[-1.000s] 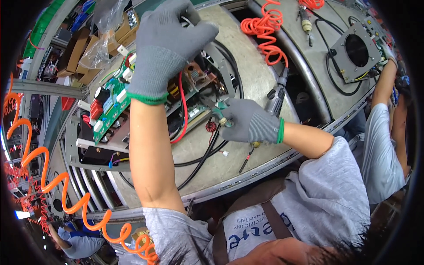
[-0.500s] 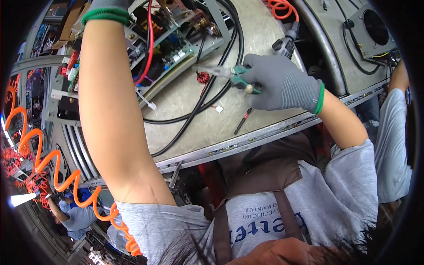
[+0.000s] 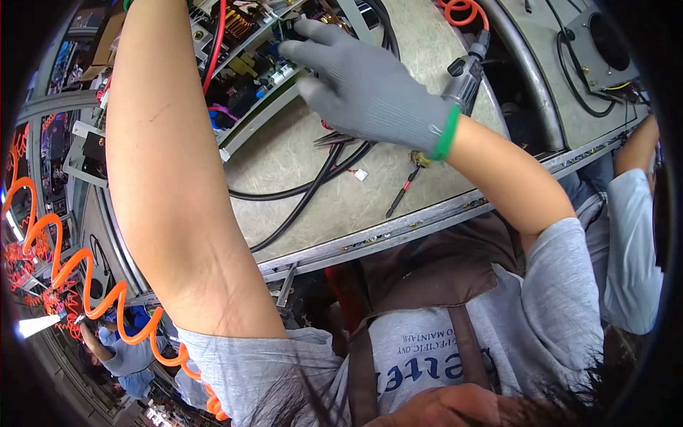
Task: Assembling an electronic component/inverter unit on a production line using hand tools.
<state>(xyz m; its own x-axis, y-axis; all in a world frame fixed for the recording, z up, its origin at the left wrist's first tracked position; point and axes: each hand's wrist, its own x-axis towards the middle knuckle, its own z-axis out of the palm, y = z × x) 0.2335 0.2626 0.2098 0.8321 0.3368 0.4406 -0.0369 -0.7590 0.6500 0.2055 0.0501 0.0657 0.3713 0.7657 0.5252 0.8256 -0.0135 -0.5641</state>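
Observation:
My right hand, in a grey glove with a green cuff, reaches over the near edge of an open electronics chassis. Its fingers are apart with nothing between them, and the fingertips are close to the circuit boards inside. Under that hand lies a pair of pliers on the bench; the jaws stick out while most of the handles are hidden. My left forearm stretches across the chassis's left side, and the left hand is beyond the top edge. A red wire runs beside this forearm.
Black cables loop over the metal bench. Nearby lie a small white connector and a red-and-black driver bit. A grey power tool on an orange coiled hose rests to the right. A co-worker's sleeve shows far right.
My right hand has let go of the pliers, which now lie on the bench, and has moved up and left to the chassis with its fingers spread. The left hand has slipped out of view upward.

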